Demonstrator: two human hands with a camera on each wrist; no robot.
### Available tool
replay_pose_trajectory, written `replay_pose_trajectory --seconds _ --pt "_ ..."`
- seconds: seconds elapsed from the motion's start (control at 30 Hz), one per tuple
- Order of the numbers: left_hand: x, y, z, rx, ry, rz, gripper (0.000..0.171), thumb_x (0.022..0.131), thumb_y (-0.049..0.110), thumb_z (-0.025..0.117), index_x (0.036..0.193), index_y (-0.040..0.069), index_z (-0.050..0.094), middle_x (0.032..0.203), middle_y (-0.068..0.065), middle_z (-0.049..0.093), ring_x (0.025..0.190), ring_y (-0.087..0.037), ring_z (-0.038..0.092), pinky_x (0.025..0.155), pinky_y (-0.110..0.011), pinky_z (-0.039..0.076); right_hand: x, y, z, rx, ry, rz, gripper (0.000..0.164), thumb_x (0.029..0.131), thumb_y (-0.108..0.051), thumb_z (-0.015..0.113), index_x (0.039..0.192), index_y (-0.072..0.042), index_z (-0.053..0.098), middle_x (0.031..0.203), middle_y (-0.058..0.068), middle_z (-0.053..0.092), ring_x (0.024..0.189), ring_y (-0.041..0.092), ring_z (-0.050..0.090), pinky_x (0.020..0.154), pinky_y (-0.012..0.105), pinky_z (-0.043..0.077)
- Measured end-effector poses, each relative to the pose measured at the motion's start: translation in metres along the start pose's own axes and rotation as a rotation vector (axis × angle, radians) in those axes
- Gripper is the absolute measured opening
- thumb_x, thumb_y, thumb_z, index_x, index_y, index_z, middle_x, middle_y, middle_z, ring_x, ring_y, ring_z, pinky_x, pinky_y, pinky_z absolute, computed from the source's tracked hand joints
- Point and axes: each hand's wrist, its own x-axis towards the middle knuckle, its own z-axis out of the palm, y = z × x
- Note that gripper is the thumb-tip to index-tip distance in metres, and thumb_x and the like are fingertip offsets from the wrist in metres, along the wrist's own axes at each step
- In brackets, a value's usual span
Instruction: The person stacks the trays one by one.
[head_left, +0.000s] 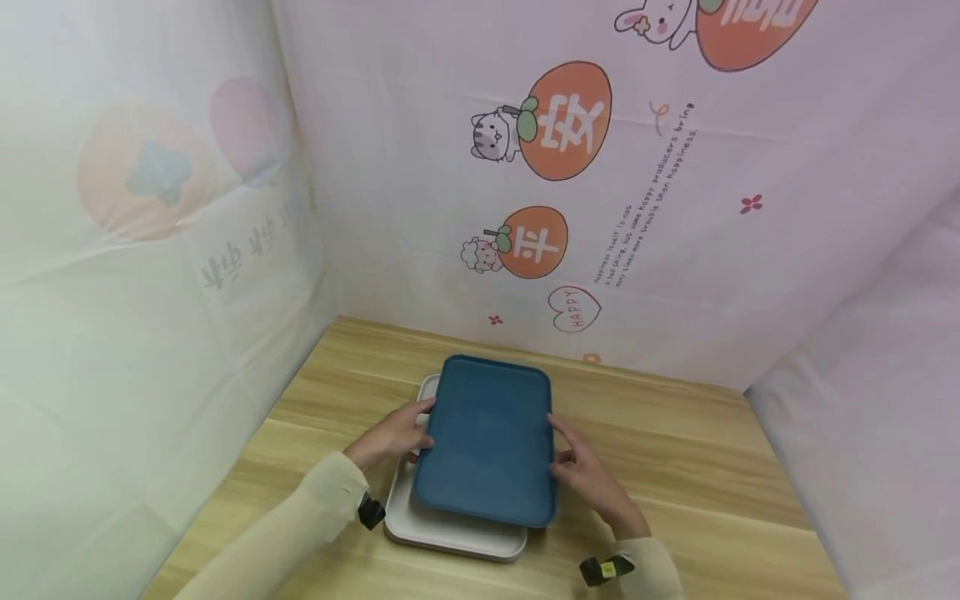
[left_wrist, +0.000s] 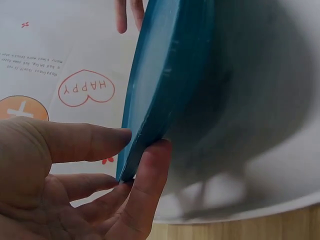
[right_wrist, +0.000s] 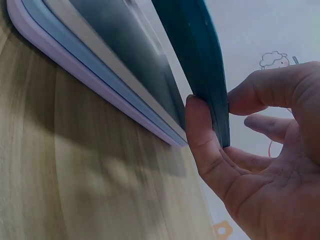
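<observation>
A dark blue rectangular tray [head_left: 491, 437] is held by both hands above a stack of paler trays. My left hand [head_left: 393, 433] grips its left edge, thumb on the upper face and fingers beneath, as the left wrist view shows. On the opposite edge my right hand [head_left: 588, 475] pinches the rim between thumb and fingers. Beneath lies a white tray [head_left: 457, 533], mostly covered by the blue one. In the right wrist view a light blue tray [right_wrist: 80, 60] and a lilac tray [right_wrist: 55, 62] show under it. A gap separates the blue tray from the stack there.
The stack stands on a wood-grain table [head_left: 675, 475]. Behind it hangs a pale cloth [head_left: 420, 167] printed with orange fruit and small animals. More white cloth [head_left: 150, 350] closes off the left side, and another sheet [head_left: 877, 400] the right.
</observation>
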Motion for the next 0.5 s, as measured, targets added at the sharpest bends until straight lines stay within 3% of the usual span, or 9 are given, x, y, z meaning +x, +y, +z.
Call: replay_pose_trajectory --seconds 0.2,0.4,0.5 --pt "-0.001 -0.009 0.000 0.006 0.025 -0.012 0.072 0.102 -0.002 0.065 0.168 0.001 0.035 0.162 -0.030 0.050 0.101 -0.025 0.075 0.072 -0.041 0.066 -0.001 0.002 0.008 0.022 -0.019 0.019 0.085 0.098 0.008 0.065 0.172 -0.017 0.032 0.173 0.025 0.024 0.117 0.034 0.061 0.084 0.026 0.060" --pt "-0.003 -0.012 -0.006 0.046 0.070 -0.029 0.069 0.104 0.003 0.065 0.167 0.000 0.038 0.161 -0.027 0.052 0.099 -0.022 0.070 0.069 -0.037 0.065 0.001 0.004 0.015 0.034 -0.063 -0.043 0.086 0.097 0.011 0.064 0.172 -0.012 0.029 0.171 0.028 0.023 0.115 0.034 0.060 0.081 0.026 0.063" --pt "-0.005 -0.013 -0.008 0.060 0.087 -0.032 0.067 0.104 0.003 0.064 0.167 0.000 0.039 0.157 -0.027 0.055 0.080 -0.019 0.067 0.067 -0.037 0.065 0.001 0.005 0.019 0.040 -0.075 -0.076 0.085 0.096 0.012 0.065 0.172 -0.009 0.030 0.169 0.031 0.024 0.116 0.035 0.059 0.079 0.029 0.066"
